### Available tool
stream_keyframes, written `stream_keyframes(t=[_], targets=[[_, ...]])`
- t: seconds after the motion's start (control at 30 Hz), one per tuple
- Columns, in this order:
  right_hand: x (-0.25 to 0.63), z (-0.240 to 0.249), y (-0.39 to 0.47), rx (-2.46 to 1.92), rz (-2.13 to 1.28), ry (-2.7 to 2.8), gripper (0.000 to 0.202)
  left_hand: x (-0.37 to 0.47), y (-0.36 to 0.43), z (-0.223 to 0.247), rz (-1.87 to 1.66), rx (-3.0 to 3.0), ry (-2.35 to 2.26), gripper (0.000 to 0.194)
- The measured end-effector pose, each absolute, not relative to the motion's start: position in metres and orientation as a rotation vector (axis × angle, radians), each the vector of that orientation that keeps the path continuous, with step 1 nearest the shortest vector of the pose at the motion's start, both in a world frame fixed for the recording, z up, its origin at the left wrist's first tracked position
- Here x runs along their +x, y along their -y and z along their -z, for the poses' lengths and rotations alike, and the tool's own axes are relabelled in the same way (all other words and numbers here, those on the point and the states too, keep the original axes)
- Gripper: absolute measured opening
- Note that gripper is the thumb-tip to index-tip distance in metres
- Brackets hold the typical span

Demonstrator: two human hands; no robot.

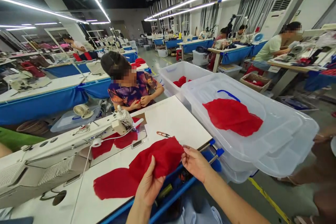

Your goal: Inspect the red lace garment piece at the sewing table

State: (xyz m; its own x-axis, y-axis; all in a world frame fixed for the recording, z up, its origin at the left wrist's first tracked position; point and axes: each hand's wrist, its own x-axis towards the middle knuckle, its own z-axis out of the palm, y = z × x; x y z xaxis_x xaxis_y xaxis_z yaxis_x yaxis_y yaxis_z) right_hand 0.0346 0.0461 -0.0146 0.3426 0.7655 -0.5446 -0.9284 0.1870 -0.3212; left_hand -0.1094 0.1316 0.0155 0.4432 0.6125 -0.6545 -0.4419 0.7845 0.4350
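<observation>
A: What do the hands hold?

B: I see both on one red cloth [157, 162] at the near edge of the table [173, 119]. My left hand [149, 185] grips the cloth from below, the thumb on top and pressed down on it; the other fingers are under the cloth, so I cannot tell how they stand. My right hand [195, 164] pinches the right edge of the same cloth between the thumb and the first fingers, which are close together.

A: Where does the cloth lie?

B: Its upper part is lifted a little by the hands. The lower part lies flat on the table and reaches to the left, near the front edge.

A: What is beside it?

B: A sewing machine [60, 154] stands on the left. Another red piece [115, 143] lies under its head, apart from my cloth. Small snips [163, 134] lie on the table just behind the cloth, not touching it.

A: And on the right?

B: A clear bin [278, 136] stands just beside the table, with a red piece [232, 116] and a blue cord [228, 94] inside. Behind it is a second bin [181, 70] with some red pieces too.

A: Any other people?

B: Yes. A person [131, 84] sits behind the table with both hands together at the chest. More persons sit at tables far to the right.
</observation>
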Motion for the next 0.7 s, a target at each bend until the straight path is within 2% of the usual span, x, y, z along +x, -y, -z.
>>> stream_keyframes(t=[0.07,0.13,0.23,0.37,0.47,0.7], targets=[[0.021,0.029,-0.040,-0.703,-1.275,-0.377,0.009,-0.107,-0.125,-0.014,-0.632,0.185,-0.900,0.038],[0.011,0.042,-0.035,-0.747,-1.337,-0.446,0.009,-0.105,-0.123,-0.013,-0.609,0.146,-0.904,0.031],[0.004,0.050,-0.036,-0.801,-1.462,-0.468,0.019,-0.106,-0.129,-0.014,-0.602,0.115,-0.872,0.020],[0.001,0.041,-0.046,-0.723,-1.584,-0.309,0.036,-0.113,-0.138,-0.012,-0.621,0.122,-0.796,0.017],[0.001,0.034,-0.056,-0.694,-1.493,-0.173,0.040,-0.120,-0.143,-0.005,-0.653,0.104,-0.780,0.015],[-0.001,0.031,-0.076,-0.926,-1.283,0.053,0.025,-0.134,-0.151,0.003,-0.692,0.051,-0.677,0.025]])
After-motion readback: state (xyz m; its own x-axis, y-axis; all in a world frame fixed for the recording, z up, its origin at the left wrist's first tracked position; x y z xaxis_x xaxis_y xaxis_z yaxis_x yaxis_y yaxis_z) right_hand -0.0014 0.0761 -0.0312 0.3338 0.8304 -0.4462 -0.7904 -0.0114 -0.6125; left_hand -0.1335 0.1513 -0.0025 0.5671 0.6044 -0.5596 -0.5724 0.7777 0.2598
